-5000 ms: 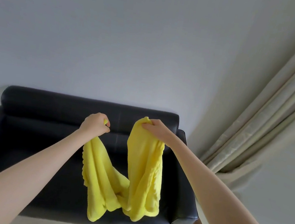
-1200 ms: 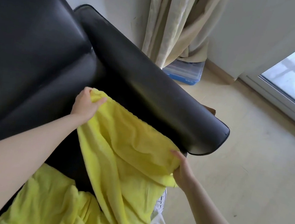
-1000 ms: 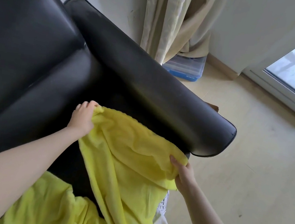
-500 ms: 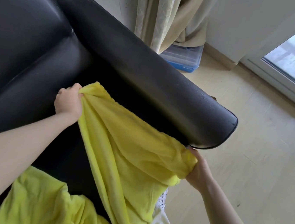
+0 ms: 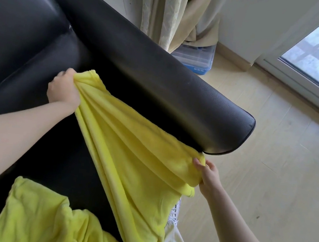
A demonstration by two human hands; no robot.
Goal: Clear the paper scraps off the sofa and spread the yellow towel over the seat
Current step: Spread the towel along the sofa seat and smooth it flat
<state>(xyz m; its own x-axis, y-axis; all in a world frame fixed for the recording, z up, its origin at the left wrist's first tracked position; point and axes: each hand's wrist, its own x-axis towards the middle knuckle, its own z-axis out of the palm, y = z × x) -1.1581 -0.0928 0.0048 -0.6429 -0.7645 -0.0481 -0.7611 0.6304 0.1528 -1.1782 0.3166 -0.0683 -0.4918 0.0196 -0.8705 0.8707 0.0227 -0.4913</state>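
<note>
Crumpling in a loose heap at about 7 o'clock, nearest the camera: the trailing part of the yellow towel [image 5: 48, 219], lying on the dark seat [image 5: 66, 166] and not yet flattened. Running up from there as a taut, pleated band toward 12 o'clock, stretched between two grips.

Pinching the near end at about 4 o'clock: the right hand [image 5: 209, 176], thumb and fingers closed on a bunched corner, just below the front tip of the armrest [image 5: 177, 95]. Clenching the far end at about 10 o'clock: the left hand [image 5: 63, 90], a closed fist gathering the cloth where seat meets backrest [image 5: 21, 17]. Both grips shut on the towel, neither spread wide along its edge.

Showing no paper scraps on the visible stretch of the sofa; judging the clearing as likely done and the spreading as under way.

Risking, from here:
- laying the cloth down as a narrow rope instead of a sheet, because of both grips holding bunched fabric;
- leaving the near heap wrinkled or dragging it off the front edge, because of pulling only the far end;
- catching the edge on the armrest, with the band touching or nearly touching its inner face;
- slipping from the right pinch, being the lighter hold.

Standing farther off, at 1 o'clock: a curtain [image 5: 177, 13] with a blue-based plastic box [image 5: 197, 59] on the floor [image 5: 268, 173] beneath it.
</note>
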